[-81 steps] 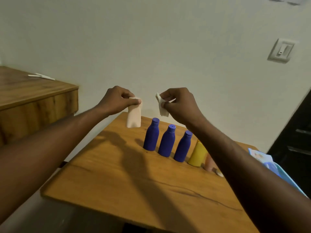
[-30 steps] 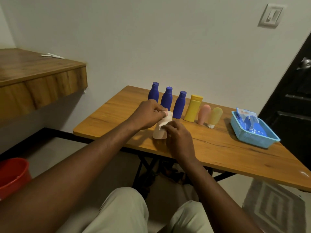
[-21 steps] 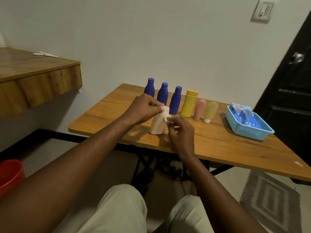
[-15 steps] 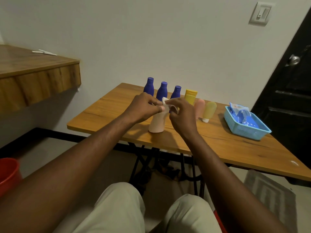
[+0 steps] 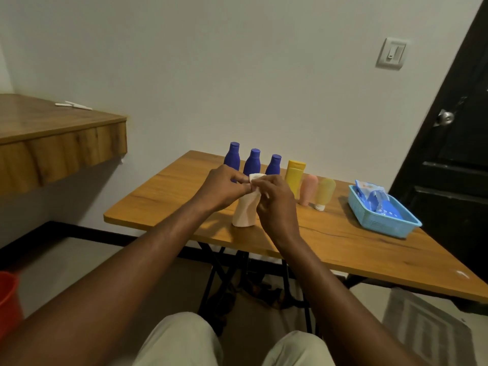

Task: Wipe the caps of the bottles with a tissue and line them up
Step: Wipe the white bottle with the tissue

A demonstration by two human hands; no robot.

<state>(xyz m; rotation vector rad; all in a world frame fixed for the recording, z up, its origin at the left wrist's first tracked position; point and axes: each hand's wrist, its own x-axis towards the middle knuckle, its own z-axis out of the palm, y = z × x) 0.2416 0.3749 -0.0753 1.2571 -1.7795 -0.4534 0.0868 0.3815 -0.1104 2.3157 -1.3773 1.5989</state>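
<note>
A pale peach bottle (image 5: 244,213) stands near the front of the wooden table (image 5: 343,241). My left hand (image 5: 223,187) grips its top. My right hand (image 5: 273,199) pinches a white tissue (image 5: 255,178) against the cap, which is hidden under fingers and tissue. Behind, in a row from left to right, stand three blue bottles (image 5: 232,157) (image 5: 253,162) (image 5: 274,165), a yellow bottle (image 5: 295,173), a pink tube (image 5: 308,188) and a pale yellow tube (image 5: 324,192) on its white cap.
A light blue basket (image 5: 383,223) holding a blue tissue packet (image 5: 372,199) sits at the table's right. A wooden shelf (image 5: 52,138) juts out at left. A red bucket (image 5: 8,297) is on the floor at left; a dark door (image 5: 449,159) is at right.
I brought the peach bottle down from the air and stood it on the table. My right hand moved the tissue up onto the cap, where it now presses.
</note>
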